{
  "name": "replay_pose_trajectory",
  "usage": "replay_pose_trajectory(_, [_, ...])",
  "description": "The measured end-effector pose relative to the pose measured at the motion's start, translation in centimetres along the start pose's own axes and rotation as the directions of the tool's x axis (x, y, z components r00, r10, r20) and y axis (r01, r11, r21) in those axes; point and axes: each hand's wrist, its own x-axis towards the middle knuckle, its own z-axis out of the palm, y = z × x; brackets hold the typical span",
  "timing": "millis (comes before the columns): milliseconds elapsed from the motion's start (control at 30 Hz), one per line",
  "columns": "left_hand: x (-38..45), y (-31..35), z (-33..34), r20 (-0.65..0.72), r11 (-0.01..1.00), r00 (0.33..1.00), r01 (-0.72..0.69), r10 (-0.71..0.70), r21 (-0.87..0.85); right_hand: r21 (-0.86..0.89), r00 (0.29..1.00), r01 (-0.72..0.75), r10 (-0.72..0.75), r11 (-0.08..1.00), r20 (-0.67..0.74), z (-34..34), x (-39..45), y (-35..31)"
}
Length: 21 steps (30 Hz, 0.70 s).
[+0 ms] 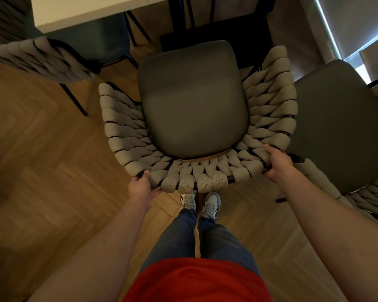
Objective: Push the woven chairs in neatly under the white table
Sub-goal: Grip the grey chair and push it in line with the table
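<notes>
Our left hand (142,185) and right hand (277,162) each grip the backrest rim of the middle woven chair (193,110), its seat wholly clear of the white table (92,9); the left chair (42,59) looks tucked, the right chair (340,127) remains

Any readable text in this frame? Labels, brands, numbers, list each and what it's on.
None readable.
Sneakers: side markings only, too small and blurred to read.
Woven chair, white table, red shirt: no text, label or number shows.
</notes>
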Motion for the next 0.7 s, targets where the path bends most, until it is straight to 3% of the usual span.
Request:
replay_pose_trajectory(133, [-0.2,-0.1,-0.3,0.022,0.996,1.000,-0.021,0.019,0.091,0.021,0.997,0.072,-0.071,0.997,-0.012,-0.1,-0.7,1.1])
replay_pose_trajectory(233, [-0.4,0.1,-0.8,0.009,0.955,0.998,-0.061,0.061,0.290,-0.007,0.993,0.120,-0.120,0.993,-0.007,-0.3,-1.5,2.5])
replay_pose_trajectory(333, [-1.0,0.6,-1.7,0.034,0.850,0.996,-0.084,0.078,0.519,-0.086,0.989,0.150,-0.151,0.985,-0.001,-0.6,-2.6,4.1])
replay_pose_trajectory(467, [-3.5,1.2,-1.3,0.135,0.644,0.986,-0.044,-0.093,0.764,-0.125,0.985,0.170,-0.166,0.978,0.040,-1.4,-4.8,7.5])
replay_pose_trajectory(533, [-4.9,1.1,-0.3,0.206,0.590,0.969,-0.089,-0.134,0.802,-0.121,0.989,0.146,-0.141,0.982,0.044,-2.0,-6.0,9.3])
replay_pose_trajectory(700, [-6.1,-0.2,1.9,0.404,0.602,0.911,-0.278,-0.081,0.748,-0.068,0.996,0.084,-0.084,0.994,0.005,-3.8,-8.3,12.7])
